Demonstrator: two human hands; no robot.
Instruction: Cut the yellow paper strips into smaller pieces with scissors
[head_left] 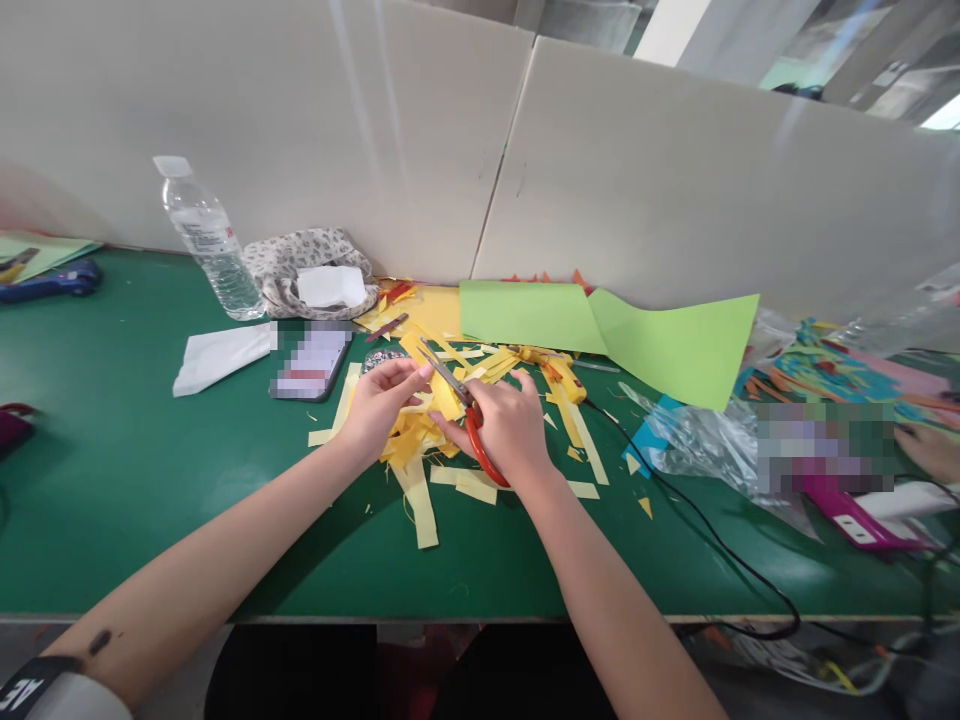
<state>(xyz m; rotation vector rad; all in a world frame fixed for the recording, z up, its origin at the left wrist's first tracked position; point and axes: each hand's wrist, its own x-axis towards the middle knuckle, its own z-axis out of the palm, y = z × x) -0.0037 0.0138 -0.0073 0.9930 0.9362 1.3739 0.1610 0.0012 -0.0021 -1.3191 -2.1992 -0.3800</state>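
Observation:
My right hand (pixel 512 425) is closed around a pair of scissors with red handles (pixel 482 450), blades pointing up and to the left. Close by, my left hand (pixel 386 400) pinches a strip of yellow paper (pixel 442 398), which lies beside and partly behind the blades. Whether the blades are touching the paper, I cannot tell. Beneath both hands is a loose heap of yellow paper scraps (pixel 411 440). Pale yellow strips (pixel 417 505) lie scattered around it. Behind my right hand rests a yellow glue gun (pixel 566 378) with a black cord.
Light green sheets (pixel 532 312) lean at the back. To the left are a water bottle (pixel 214 245), a phone (pixel 311 365), a tissue (pixel 217 355) and a patterned cloth pouch (pixel 315 250). Rightward lie clear plastic (pixel 705 440), a magenta tool (pixel 859 520) and another person's hand (pixel 930 450).

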